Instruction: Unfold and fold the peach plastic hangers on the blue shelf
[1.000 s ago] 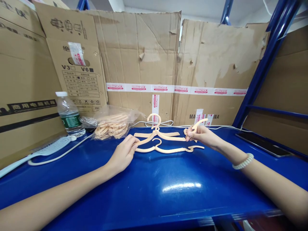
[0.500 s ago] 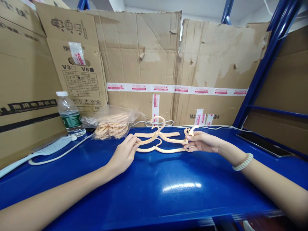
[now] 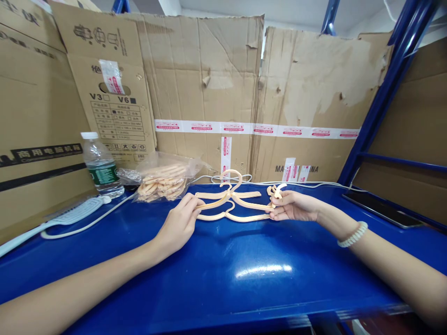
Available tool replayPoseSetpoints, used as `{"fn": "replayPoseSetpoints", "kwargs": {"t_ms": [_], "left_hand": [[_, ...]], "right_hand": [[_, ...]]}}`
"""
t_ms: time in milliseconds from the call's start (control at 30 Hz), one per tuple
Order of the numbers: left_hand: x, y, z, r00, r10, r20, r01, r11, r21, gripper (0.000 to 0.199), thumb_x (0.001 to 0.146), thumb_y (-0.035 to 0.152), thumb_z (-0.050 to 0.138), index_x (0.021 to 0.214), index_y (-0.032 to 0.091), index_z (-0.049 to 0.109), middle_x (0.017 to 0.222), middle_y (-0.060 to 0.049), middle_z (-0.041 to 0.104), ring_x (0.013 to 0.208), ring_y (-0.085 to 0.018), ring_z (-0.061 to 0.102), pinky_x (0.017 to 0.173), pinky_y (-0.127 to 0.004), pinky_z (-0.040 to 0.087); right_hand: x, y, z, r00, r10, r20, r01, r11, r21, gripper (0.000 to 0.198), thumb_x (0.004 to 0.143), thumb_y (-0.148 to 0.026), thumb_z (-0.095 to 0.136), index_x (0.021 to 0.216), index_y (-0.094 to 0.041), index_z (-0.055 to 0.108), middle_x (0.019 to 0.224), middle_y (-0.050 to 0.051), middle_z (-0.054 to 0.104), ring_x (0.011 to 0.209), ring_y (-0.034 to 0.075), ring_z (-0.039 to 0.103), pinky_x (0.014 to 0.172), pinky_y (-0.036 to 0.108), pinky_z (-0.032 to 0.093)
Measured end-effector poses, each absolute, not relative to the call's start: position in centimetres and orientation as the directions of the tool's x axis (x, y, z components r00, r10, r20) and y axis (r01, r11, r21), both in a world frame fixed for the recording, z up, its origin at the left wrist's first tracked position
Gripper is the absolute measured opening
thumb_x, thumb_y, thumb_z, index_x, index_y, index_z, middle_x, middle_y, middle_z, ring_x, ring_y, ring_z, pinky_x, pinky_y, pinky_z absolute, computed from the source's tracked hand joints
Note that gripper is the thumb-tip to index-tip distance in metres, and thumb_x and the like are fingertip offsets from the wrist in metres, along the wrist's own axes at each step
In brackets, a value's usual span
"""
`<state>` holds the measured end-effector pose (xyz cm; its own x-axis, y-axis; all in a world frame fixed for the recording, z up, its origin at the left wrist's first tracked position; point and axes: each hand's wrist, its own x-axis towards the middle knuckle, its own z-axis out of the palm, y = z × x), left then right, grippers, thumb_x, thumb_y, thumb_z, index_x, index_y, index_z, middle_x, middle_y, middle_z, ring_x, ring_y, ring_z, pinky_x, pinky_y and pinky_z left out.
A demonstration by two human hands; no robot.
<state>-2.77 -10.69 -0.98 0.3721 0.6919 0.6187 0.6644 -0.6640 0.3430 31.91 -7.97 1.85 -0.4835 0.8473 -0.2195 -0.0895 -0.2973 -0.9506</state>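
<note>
My left hand [image 3: 179, 222] pinches the left end of a pale wooden-coloured hanger [image 3: 218, 203], raised with its hook up. At the hanger's right end, my right hand [image 3: 296, 204] grips a small cream hook-shaped piece [image 3: 280, 189] between thumb and fingers. The piece meets the hanger's end there; fingers hide whether the two are joined. Behind the raised hanger lies another hanger [image 3: 209, 195]. In front of it, a further hanger [image 3: 246, 218] rests on the blue table, its right end by my right fingers. More small curved pieces [image 3: 270, 190] lie just behind my right hand.
A clear bag of similar pale parts [image 3: 164, 181] lies at the back left. Beside it stand a water bottle [image 3: 101, 170] and a light-blue hairbrush [image 3: 77, 211]. A phone [image 3: 384, 210] lies at right. Cardboard sheets [image 3: 209, 93] wall the blue table [image 3: 223, 279]; a white cable [image 3: 321, 185] runs along the back.
The raised hanger's hook has shifted very slightly to the right, and the small hook piece in my right hand has tilted a little. Both hands stay nearly where they were.
</note>
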Motion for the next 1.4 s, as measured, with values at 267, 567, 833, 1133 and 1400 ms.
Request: {"fn": "replayPoseSetpoints", "kwargs": {"t_ms": [267, 567, 833, 1133, 1400], "left_hand": [[-2.9, -10.7, -1.0, 0.383, 0.691, 0.613, 0.67, -0.665, 0.331, 0.019, 0.093, 0.02, 0.033, 0.093, 0.02, 0.052, 0.094, -0.004, 0.053, 0.083, -0.018, 0.056, 0.075, -0.029, 0.043], [-2.9, -10.7, -1.1, 0.395, 0.674, 0.624, 0.668, -0.677, 0.308, 0.023, 0.097, 0.022, 0.031, 0.099, 0.019, 0.054, 0.095, -0.004, 0.054, 0.084, -0.017, 0.056, 0.076, -0.029, 0.044], [-3.2, -10.5, -0.5, 0.488, 0.59, 0.643, 0.651, -0.737, 0.182, 0.021, 0.096, 0.027, 0.04, 0.103, 0.018, 0.057, 0.094, -0.005, 0.06, 0.082, -0.016, 0.061, 0.073, -0.026, 0.046], [-5.3, -10.1, 2.1, 0.689, 0.578, 0.437, 0.681, -0.723, -0.118, 0.029, 0.096, 0.029, 0.037, 0.092, 0.018, 0.062, 0.083, -0.004, 0.066, 0.073, -0.018, 0.063, 0.063, -0.026, 0.042], [-5.7, -10.3, 3.4, 0.76, 0.6, 0.249, 0.647, -0.736, -0.201, 0.014, 0.091, 0.022, 0.046, 0.082, 0.019, 0.056, 0.077, 0.0, 0.064, 0.07, -0.017, 0.062, 0.058, -0.025, 0.034]], "right_hand": [[31.1, -8.6, 1.8, -0.387, 0.909, -0.153, -0.047, -0.185, -0.982, 0.028, 0.067, -0.014, 0.077, 0.069, -0.016, 0.05, 0.071, 0.005, 0.067, 0.068, 0.018, 0.07, 0.07, 0.029, 0.058], [29.8, -9.2, 1.4, -0.297, 0.955, 0.017, 0.064, 0.037, -0.997, 0.026, 0.065, -0.02, 0.079, 0.064, -0.015, 0.053, 0.058, 0.006, 0.065, 0.051, 0.014, 0.062, 0.051, 0.023, 0.053], [29.8, -9.4, 2.4, -0.208, 0.978, -0.013, -0.062, -0.026, -0.998, 0.019, 0.071, -0.017, 0.074, 0.078, -0.014, 0.057, 0.075, 0.008, 0.069, 0.054, 0.011, 0.064, 0.052, 0.018, 0.053], [33.0, -7.9, 3.5, -0.187, 0.982, 0.034, -0.174, 0.001, -0.985, 0.02, 0.066, -0.025, 0.079, 0.081, -0.012, 0.072, 0.07, 0.002, 0.064, 0.05, 0.004, 0.05, 0.043, 0.011, 0.042], [36.5, -7.3, 4.5, -0.47, 0.883, 0.004, 0.479, 0.259, -0.839, 0.031, 0.065, -0.037, 0.08, 0.083, -0.013, 0.072, 0.078, 0.006, 0.069, 0.069, 0.013, 0.06, 0.059, 0.023, 0.045]]}}
